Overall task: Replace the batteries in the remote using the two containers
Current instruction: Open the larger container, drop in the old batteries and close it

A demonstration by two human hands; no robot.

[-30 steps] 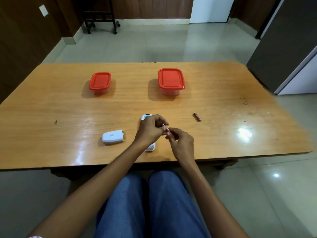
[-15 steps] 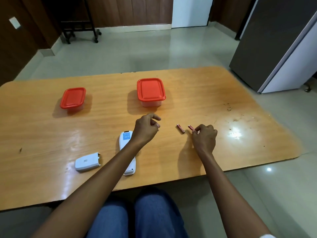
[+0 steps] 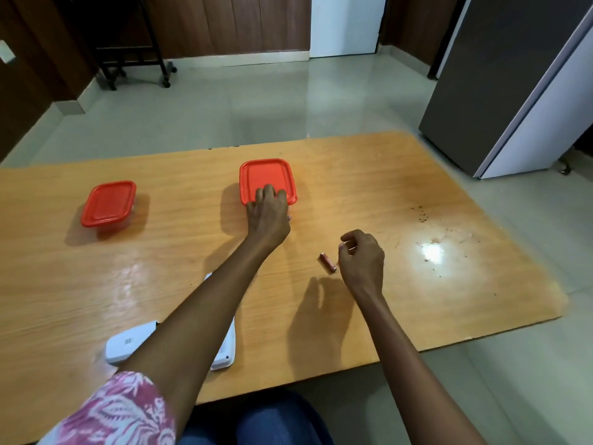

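Observation:
My left hand (image 3: 268, 215) reaches across the table, its fingers laid over the near edge of the larger red-lidded container (image 3: 266, 175), whose lid is on. A smaller red-lidded container (image 3: 109, 203) stands to its left, also closed. My right hand (image 3: 362, 258) hovers with curled fingers beside a reddish battery (image 3: 327, 262) lying on the wood. A sliver of a second battery (image 3: 352, 249) shows at its fingertips; whether it is held is unclear. The white remote (image 3: 224, 356) lies mostly hidden under my left forearm, and its loose white battery cover (image 3: 128, 345) lies to its left.
Everything sits on a wooden table (image 3: 417, 194) with dark specks and a glare spot at the right. A tall grey fridge (image 3: 513, 91) stands off the table's right corner, and a black wheeled stand (image 3: 134, 59) is by the far wall.
My left hand left the remote and moved forward onto the larger container. My right hand carried a battery to the right, beside the first one, and has since drawn back a little.

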